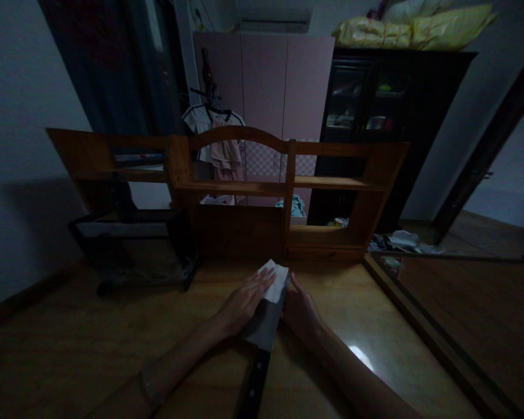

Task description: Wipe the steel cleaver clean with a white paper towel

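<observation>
Nearest of all, a dark handle (254, 387) comes in from the bottom edge: it belongs to a broad knife (264, 331) that lies flat on the wooden desk (113, 349), blade pointing away to the far side. Both forearms reach in on either side of it.

The left hand (244, 301) is spread flat with its fingers stretched, clasping nothing. Its palm is on the left side of the blade and its fingertips press on a folded white paper (278, 282) that covers the blade's far end. The right hand (300, 311) sits against the blade's right edge, just beside the paper. Its fingers are tucked out of sight, so I cannot tell whether it grips or only rests there.

Off to the near right, a bright spot of glare (361, 356) shines on the desktop.

Just beyond the hands, a wooden shelf unit (240, 189) stands along the desk's far edge, with a black rack (126, 233) to its left. Far back in the dim room, clothes on a hanger (225, 151) show through the shelf, in front of a pink wardrobe (283, 81). To its right is a dark cabinet (375, 99) with yellow bundles (402, 29) on top.
</observation>
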Tool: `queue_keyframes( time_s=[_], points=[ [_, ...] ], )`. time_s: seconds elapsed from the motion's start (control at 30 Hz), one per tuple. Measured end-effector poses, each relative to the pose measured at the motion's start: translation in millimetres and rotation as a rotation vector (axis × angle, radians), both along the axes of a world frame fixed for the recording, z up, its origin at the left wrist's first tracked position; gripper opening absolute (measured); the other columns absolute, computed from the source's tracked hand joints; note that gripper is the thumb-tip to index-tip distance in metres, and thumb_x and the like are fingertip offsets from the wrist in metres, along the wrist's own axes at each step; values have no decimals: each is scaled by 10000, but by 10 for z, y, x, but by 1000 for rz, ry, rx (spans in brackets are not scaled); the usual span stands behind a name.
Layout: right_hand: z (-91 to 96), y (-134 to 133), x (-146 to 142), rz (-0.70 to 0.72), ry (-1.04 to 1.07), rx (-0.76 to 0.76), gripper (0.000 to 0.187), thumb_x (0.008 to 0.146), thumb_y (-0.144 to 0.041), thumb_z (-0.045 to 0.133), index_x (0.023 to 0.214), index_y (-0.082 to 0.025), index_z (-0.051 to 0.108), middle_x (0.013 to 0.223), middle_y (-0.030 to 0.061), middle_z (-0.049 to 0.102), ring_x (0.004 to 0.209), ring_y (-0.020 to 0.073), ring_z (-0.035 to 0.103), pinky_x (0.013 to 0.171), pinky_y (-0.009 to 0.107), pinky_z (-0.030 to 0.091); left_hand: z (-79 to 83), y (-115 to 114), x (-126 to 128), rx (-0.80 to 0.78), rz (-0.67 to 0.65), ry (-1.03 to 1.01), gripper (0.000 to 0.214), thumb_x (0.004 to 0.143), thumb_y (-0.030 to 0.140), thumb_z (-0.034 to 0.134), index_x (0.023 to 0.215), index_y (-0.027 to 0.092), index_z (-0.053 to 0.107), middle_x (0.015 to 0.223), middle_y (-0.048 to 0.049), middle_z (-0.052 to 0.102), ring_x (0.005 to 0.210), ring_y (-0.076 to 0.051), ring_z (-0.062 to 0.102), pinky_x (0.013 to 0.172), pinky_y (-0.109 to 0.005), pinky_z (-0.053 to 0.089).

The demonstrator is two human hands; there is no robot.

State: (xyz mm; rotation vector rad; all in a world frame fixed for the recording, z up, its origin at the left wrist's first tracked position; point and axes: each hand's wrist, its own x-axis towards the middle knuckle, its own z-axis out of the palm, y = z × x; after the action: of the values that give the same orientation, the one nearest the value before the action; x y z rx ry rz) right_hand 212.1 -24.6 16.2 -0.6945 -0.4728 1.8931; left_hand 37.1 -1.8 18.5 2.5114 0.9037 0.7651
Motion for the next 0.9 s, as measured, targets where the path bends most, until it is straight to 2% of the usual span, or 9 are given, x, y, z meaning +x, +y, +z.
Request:
queue_keyframes(
  time_s=[0.1,0.2,0.4,0.47,0.53,0.67,0.9],
  points=[
    [-44,15,-23,-34,83,54,396,924,-463,474,982,-124,671,828,87,725,753,201,684,745,321,509,45,-45,22,-4,-172,94,480,1026,297,149,1497,318,243,1565,65,222,1448,-146,190,1207,-382,168],
    [-90,25,-38,-79,106,40,356,913,-425,511,939,-109,674,824,104,727,808,227,697,798,347,516,74,-96,52,-6,-235,163,477,1028,293,159,1500,333,213,1567,64,207,1452,-155,177,1208,-411,143],
    [13,-13,-68,-72,155,62,371,953,-414,439,1041,-132,664,906,82,735,875,199,685,817,309,505,60,-121,87,68,-74,148,483,1029,299,177,1510,328,165,1577,69,176,1460,-141,141,1213,-398,119],
    [65,-38,-64,-28,118,41,414,960,-454,409,1057,-142,662,884,71,735,826,184,684,767,287,502,36,-95,75,82,-9,117,485,1028,299,173,1512,310,177,1580,61,171,1459,-139,143,1214,-388,125],
    [89,-58,-50,19,29,-3,479,942,-523,412,983,-127,678,772,69,723,708,178,673,688,277,496,8,-60,51,80,42,92,483,1026,300,173,1507,299,211,1578,54,185,1455,-136,165,1212,-380,149],
    [71,-62,-15,18,-68,-56,550,912,-578,423,777,-105,668,630,76,678,557,165,627,607,272,478,-24,-7,-2,71,98,52,469,1019,290,201,1467,289,339,1545,44,293,1431,-132,251,1198,-365,214],
    [42,-26,36,-40,-70,53,465,921,-517,449,876,-117,683,691,69,698,590,166,639,631,273,494,-35,15,-40,101,197,10,444,1003,282,262,1399,277,462,1451,16,456,1342,-156,429,1139,-361,329]
  ],
)
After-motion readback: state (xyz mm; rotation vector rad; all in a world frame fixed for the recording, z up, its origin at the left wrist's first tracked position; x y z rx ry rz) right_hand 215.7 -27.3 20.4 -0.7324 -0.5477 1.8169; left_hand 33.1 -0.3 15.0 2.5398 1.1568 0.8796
